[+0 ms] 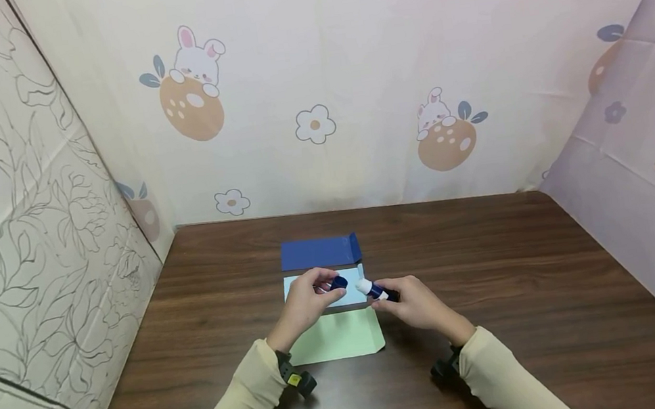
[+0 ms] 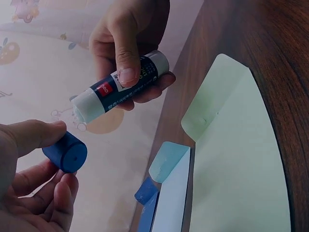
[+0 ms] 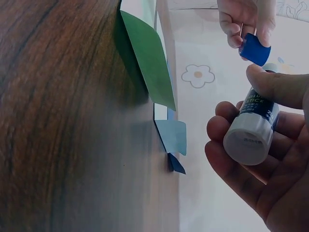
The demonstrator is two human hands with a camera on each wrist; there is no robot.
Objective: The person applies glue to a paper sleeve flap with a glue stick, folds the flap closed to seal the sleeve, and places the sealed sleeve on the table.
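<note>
My left hand [image 1: 308, 300] pinches a blue glue stick cap [image 2: 70, 152] between thumb and fingers. Across from it, my right hand [image 1: 414, 303] grips a dark blue and white glue stick [image 2: 128, 87], its uncapped white end pointing at the cap. Cap and stick are apart, a small gap between them in the left wrist view. Under the hands lie three paper pieces with folded end flaps: a dark blue one [image 1: 316, 253] at the back, a light blue one [image 1: 347, 296] in the middle, partly hidden by the left hand, and a light green one [image 1: 337, 337] in front.
The pieces lie on a dark brown wooden table [image 1: 494, 266]. A patterned cloth wall [image 1: 308, 50] stands behind it, with more cloth at the left and right sides. A dark camera strap [image 1: 286, 370] sits on the left wrist.
</note>
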